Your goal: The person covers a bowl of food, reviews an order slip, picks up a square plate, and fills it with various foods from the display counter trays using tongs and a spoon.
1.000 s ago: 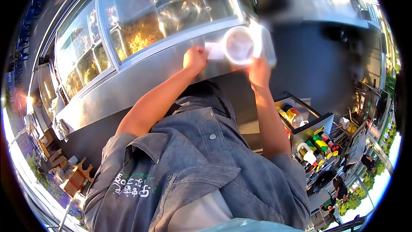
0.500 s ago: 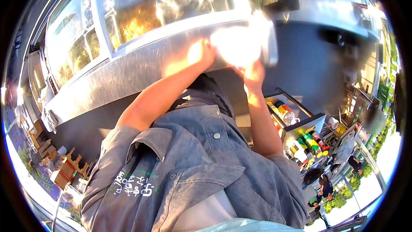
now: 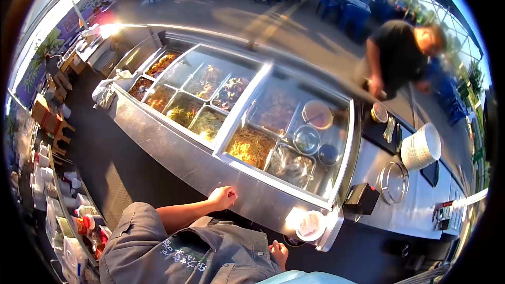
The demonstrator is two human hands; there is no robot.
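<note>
White cup (image 3: 309, 225) stands alone on steel surface (image 3: 210, 171) edge, beside glass-covered food trays (image 3: 252, 147). Left hand (image 3: 223, 198) loosely curled, empty, at surface edge. Right hand (image 3: 279, 254) low, empty, apart from cup. Placing looks done; filling not yet.

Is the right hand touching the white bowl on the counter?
Apart. The head view shows the right hand down by the body, dark floor between it and the white bowl.

The right hand (image 3: 279, 253) is half hidden behind the shirt (image 3: 210, 255); sun glare washes out the cup (image 3: 309, 225)
</note>
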